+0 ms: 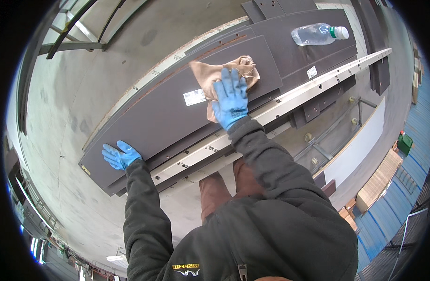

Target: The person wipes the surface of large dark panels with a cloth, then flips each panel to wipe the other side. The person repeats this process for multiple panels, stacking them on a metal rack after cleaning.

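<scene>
Well, this looks like wiping, and the right hand (pixel 231 98) is well set for it: palm down on the cloth (pixel 206 75), fingers extended and slightly parted, pressing rather than pinching. The cloth lies bunched on the top panel (pixel 161 112), right of the white label (pixel 194 97), one loose corner reaching past the fingers. Folding it into a flat pad would likely spread the pressure better and stop that corner dragging. The left hand (pixel 121 155) rests flat near the panel's left end, thumb apart from the fingers, holding nothing; firm, even weight there should help stop the panel sliding on the stack. Long, overlapping strokes along its length seem best, easing off around the label so its edge doesn't lift. The bottle (pixel 318 35) lies on its side farther right, well apart from the cloth.
</scene>
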`<state>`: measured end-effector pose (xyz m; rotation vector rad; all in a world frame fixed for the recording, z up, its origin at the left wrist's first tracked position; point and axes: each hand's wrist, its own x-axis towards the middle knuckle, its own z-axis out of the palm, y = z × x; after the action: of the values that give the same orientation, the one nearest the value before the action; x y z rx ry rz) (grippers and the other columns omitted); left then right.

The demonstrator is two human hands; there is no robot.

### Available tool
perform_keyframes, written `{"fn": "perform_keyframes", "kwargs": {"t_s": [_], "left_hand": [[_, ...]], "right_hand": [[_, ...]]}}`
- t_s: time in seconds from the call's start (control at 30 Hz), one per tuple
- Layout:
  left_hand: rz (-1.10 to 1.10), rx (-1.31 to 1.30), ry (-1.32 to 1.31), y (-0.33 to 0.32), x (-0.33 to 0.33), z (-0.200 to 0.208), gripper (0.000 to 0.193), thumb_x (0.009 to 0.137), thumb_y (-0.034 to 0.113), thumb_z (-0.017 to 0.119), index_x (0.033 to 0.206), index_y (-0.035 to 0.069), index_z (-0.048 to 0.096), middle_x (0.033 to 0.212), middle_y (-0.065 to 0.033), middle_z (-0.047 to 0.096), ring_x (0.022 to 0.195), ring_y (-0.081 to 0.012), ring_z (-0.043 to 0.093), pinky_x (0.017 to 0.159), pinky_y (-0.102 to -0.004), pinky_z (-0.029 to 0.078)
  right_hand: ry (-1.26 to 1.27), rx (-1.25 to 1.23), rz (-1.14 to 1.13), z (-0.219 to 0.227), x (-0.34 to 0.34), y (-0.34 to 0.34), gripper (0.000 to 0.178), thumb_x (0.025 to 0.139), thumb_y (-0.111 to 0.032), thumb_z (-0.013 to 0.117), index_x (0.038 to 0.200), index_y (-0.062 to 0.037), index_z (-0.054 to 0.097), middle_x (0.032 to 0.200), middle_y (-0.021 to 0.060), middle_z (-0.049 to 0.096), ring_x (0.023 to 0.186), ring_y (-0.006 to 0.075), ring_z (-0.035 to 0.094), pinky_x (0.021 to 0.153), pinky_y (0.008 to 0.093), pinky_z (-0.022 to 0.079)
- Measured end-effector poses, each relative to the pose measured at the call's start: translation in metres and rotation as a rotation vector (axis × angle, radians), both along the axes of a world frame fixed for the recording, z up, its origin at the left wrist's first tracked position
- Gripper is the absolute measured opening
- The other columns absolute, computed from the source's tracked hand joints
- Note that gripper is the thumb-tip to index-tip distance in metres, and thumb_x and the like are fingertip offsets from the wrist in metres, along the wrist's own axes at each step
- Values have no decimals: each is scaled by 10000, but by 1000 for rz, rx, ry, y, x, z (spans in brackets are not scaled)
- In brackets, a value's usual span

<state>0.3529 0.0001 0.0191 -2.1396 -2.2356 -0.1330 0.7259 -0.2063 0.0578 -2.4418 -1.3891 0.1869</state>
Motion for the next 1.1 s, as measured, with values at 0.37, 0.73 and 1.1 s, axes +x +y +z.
{"fn": "perform_keyframes", "kwargs": {"t_s": [0.37,0.73,1.1], "left_hand": [[18,-12,1,0,-3,-3,818,1055,652,352,1664,107,299,1711,-247,256,1574,-439,243,1265,-573,198],[-33,2,10,2,-10,-5,818,1048,615,384,1659,77,300,1707,-263,256,1571,-463,236,1258,-585,209],[-20,23,15,0,-3,-4,795,1036,559,441,1647,63,322,1696,-276,271,1569,-484,222,1258,-594,167]], "right_hand": [[-271,86,-257,-12,88,-36,510,846,-233,715,1287,-8,593,1649,268,348,1489,488,368,1227,646,278],[-147,76,-63,-29,99,-93,575,873,-195,688,1413,-31,581,1679,216,354,1583,457,245,1260,635,220],[-284,127,-36,-38,19,39,613,971,-454,590,1356,23,584,1665,270,327,1562,495,239,1267,647,174]]}}
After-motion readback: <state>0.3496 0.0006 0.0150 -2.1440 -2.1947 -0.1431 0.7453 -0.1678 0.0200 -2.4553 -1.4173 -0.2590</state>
